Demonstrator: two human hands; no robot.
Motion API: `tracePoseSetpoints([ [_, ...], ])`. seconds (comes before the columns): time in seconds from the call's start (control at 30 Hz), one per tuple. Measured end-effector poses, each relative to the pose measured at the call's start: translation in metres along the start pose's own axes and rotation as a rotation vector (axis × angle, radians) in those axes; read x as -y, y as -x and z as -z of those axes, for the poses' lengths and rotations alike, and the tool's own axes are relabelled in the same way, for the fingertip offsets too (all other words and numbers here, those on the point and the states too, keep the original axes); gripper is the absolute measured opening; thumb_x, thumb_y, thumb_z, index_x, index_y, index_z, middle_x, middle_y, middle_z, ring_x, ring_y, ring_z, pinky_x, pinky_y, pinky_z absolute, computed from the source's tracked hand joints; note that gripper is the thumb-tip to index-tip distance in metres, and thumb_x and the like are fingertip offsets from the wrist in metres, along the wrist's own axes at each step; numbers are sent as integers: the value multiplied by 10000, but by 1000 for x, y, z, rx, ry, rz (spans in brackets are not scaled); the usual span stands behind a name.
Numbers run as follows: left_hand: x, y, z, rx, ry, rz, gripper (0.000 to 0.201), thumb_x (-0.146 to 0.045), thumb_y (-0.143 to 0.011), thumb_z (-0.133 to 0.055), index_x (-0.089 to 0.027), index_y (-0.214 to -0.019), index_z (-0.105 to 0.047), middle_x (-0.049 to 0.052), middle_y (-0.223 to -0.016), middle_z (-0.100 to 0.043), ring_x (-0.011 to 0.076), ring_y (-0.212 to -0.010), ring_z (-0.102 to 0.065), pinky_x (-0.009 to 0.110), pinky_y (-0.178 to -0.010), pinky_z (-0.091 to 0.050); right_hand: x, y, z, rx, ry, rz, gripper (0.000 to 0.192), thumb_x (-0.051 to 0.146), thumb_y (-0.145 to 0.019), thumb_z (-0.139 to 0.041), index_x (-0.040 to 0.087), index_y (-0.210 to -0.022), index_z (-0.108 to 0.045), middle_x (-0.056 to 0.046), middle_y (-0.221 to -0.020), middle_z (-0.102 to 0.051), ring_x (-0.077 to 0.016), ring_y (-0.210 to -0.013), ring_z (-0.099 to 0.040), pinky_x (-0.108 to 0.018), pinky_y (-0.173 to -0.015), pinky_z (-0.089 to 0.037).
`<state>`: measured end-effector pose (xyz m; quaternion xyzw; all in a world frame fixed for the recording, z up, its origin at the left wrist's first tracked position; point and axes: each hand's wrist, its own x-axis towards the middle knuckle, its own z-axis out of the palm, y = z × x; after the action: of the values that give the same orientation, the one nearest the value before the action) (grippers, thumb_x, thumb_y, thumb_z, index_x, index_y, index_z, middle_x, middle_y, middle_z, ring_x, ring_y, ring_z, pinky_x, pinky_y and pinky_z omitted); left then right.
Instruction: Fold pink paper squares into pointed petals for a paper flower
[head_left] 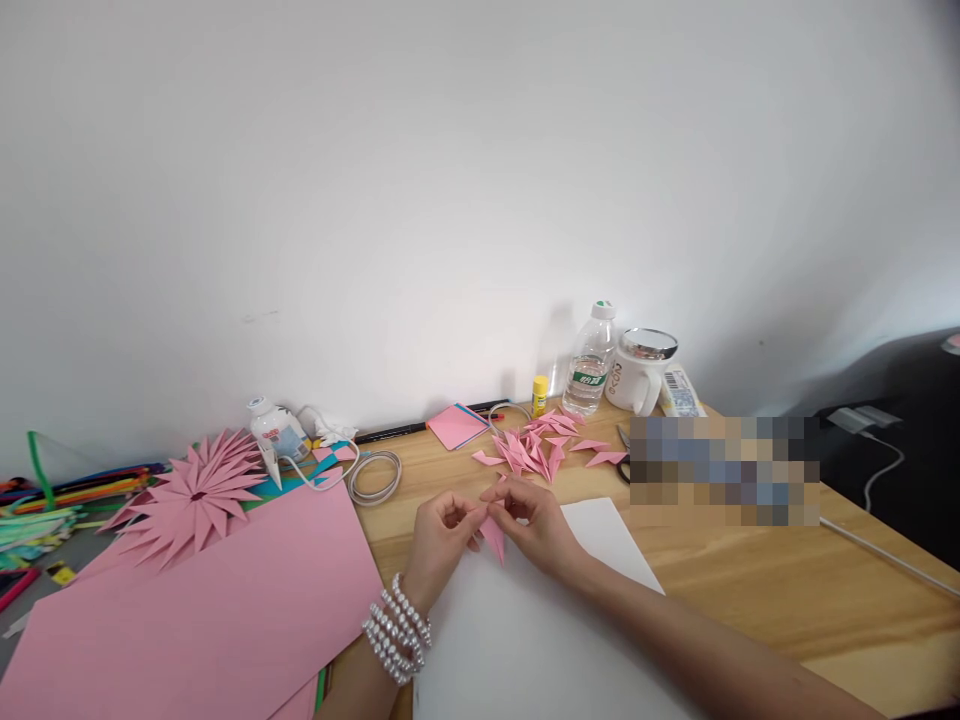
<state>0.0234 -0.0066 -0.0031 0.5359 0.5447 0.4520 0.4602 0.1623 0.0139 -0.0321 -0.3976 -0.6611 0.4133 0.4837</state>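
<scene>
Between my fingertips is a small folded piece of pink paper [493, 538], its point hanging down over a white sheet [540, 640]. My left hand [444, 530] pinches it from the left, with strings of pearly beads [397, 628] round the wrist. From the right, my right hand [534, 525] pinches the same piece with thumb and forefinger. Just beyond my hands lies a loose pile of folded pink paper pieces [525, 450]. Parts of the held piece are hidden behind my fingers.
Pink sheets [225, 600] and pink pointed paper rosettes [196, 495] lie at left. Along the wall are a white bottle [277, 430], a coiled cable [375, 478], a glue stick [539, 396], a water bottle [589, 365] and a mug [636, 375]. Scissors [624, 455] lie right, beside a blurred patch.
</scene>
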Motion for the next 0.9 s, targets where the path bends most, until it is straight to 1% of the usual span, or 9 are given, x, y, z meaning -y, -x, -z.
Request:
tracePoseSetpoints([
  [0.07,-1,0,0,50,85,37,213,-329,-621,-645,-121,-638,-601,19,-577,-605,104,-471,-531,216,-459,-434,-3,-1,0,-26,-68,-58,201,338,-720,-548,167,-802,-613,-18,-660,-544,-107,-554,-485,-233,-519,-427],
  [0.17,-1,0,1,87,170,63,239,-322,-617,-656,-115,-735,-635,50,-656,-641,124,-547,-564,234,-517,-465,-9,-3,0,-14,-197,-132,262,375,-684,-591,157,-828,-587,-9,-644,-554,-105,-554,-496,-237,-533,-434],
  [0.3,0,1,2,44,122,40,228,-346,-622,-650,-118,-631,-649,39,-566,-629,124,-497,-557,249,-532,-474,-11,-5,0,20,-277,-183,325,415,-625,-641,150,-806,-586,-1,-627,-556,-109,-555,-509,-244,-543,-438],
  [0.37,1,1,3,25,85,17,233,-354,-617,-652,-121,-606,-649,42,-560,-631,131,-498,-561,253,-532,-476,-10,-5,0,59,-277,-187,318,429,-620,-639,150,-766,-595,5,-605,-551,-109,-543,-504,-241,-530,-432],
  [0.47,3,0,3,51,55,1,243,-360,-627,-642,-118,-623,-652,62,-604,-648,146,-537,-577,255,-542,-479,-8,-4,0,104,-213,-185,288,434,-637,-620,149,-679,-603,0,-596,-556,-107,-520,-490,-234,-505,-412],
  [0.57,4,0,2,82,44,17,250,-365,-650,-619,-117,-637,-647,59,-607,-644,147,-537,-578,253,-539,-478,-6,-4,1,65,-122,-189,254,398,-645,-622,149,-617,-579,0,-581,-545,-106,-514,-473,-225,-490,-384],
  [0.63,5,0,0,75,30,12,250,-367,-657,-611,-123,-610,-635,47,-580,-632,142,-520,-571,245,-523,-472,-6,-3,2,55,-96,-180,239,373,-647,-626,154,-590,-551,9,-559,-521,-102,-510,-458,-219,-481,-362],
  [0.77,4,1,0,46,3,-32,254,-367,-656,-609,-138,-547,-600,28,-527,-602,129,-484,-543,225,-485,-447,-8,-4,3,105,-141,-168,270,395,-618,-649,159,-562,-532,25,-539,-497,-93,-492,-440,-216,-469,-353],
  [0.9,4,0,2,36,-6,-78,257,-357,-660,-605,-139,-526,-577,11,-494,-565,114,-467,-516,213,-476,-427,-9,-6,3,138,-212,-224,321,452,-589,-656,150,-578,-546,26,-522,-492,-87,-473,-440,-216,-458,-377],
])
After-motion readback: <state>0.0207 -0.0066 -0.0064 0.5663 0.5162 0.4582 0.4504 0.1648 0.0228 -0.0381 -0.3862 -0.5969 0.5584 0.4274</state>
